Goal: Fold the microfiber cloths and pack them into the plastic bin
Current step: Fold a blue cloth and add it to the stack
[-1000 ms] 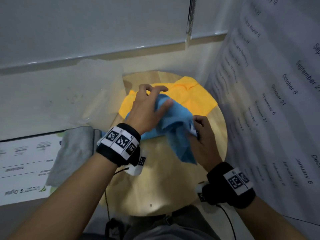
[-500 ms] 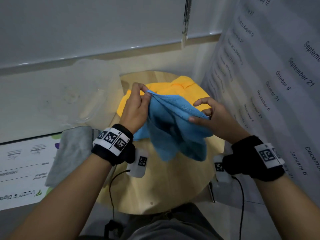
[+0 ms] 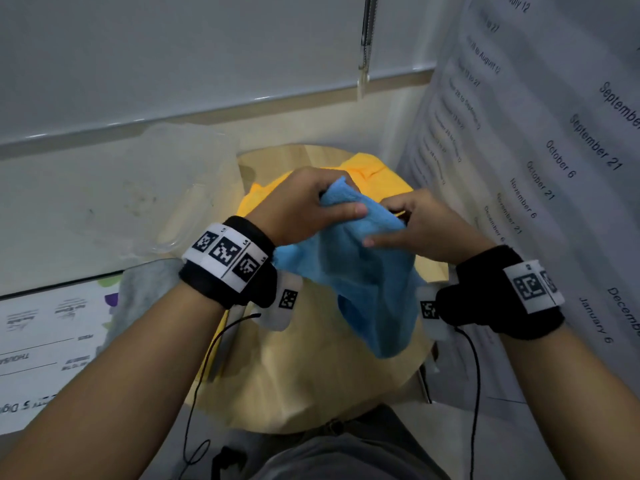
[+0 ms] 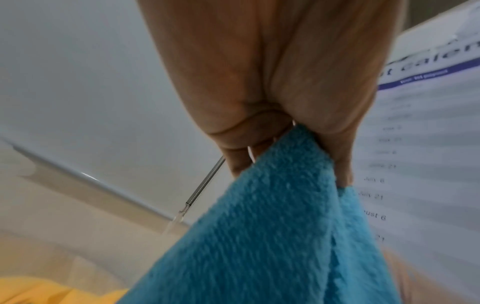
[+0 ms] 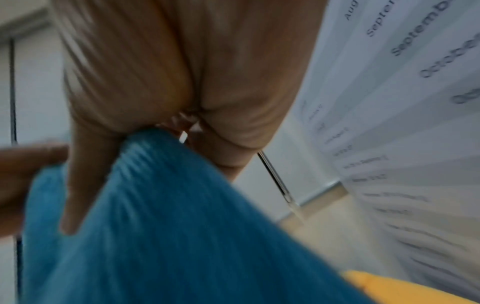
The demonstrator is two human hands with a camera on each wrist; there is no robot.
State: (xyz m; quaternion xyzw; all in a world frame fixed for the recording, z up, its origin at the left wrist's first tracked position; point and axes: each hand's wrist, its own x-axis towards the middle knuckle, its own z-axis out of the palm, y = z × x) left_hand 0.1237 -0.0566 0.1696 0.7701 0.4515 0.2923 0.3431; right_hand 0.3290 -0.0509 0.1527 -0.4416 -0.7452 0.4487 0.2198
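Observation:
A blue microfiber cloth (image 3: 367,285) hangs bunched above the round wooden table (image 3: 311,382). My left hand (image 3: 311,206) grips its upper edge, thumb pressed on the top fold. My right hand (image 3: 419,226) pinches the same edge just to the right, close against the left. The left wrist view shows the blue cloth (image 4: 259,236) clamped between curled fingers, and the right wrist view shows the blue cloth (image 5: 168,236) under my thumb. A yellow cloth (image 3: 377,174) lies spread on the table behind the hands. The clear plastic bin (image 3: 166,188) stands at the table's left.
A grey cloth (image 3: 145,299) lies at the left beside printed paper (image 3: 45,341). A large calendar sheet (image 3: 540,168) rises along the right side. A wall with a ledge closes the back, and a metal cord (image 3: 365,39) hangs there.
Both hands have lifted the blue cloth off the table and drawn together, so the held edge is now bunched between them instead of stretched.

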